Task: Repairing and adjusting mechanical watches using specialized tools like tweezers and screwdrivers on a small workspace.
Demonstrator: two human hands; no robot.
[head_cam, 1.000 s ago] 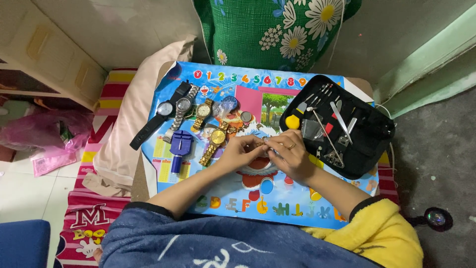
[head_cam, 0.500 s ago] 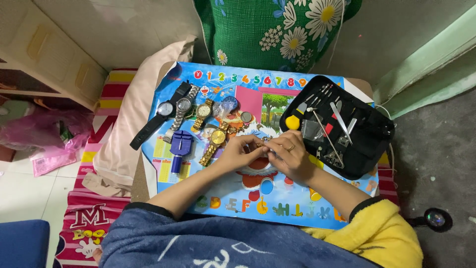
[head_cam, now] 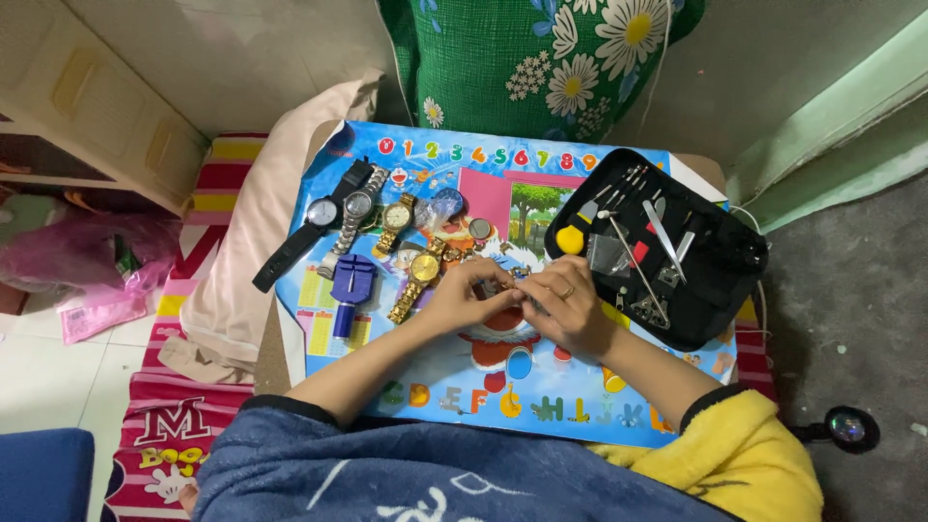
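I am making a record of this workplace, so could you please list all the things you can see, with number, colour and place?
wristwatches: four; one black-strapped, one silver, two gold; upper left of the mat
blue tool: one, left part of the mat, below the silver watch
picture mat: one, blue with coloured letters and digits, covering the small table
tool case: one, black, open, right side of the mat, holding metal tools
yellow tool: one, left end of the case
cushion: one, green with daisies, behind the table
pink bag: one, floor at left
left hand: fingertips meet the right hand's, on a small part
right hand: ring on one finger, same small part
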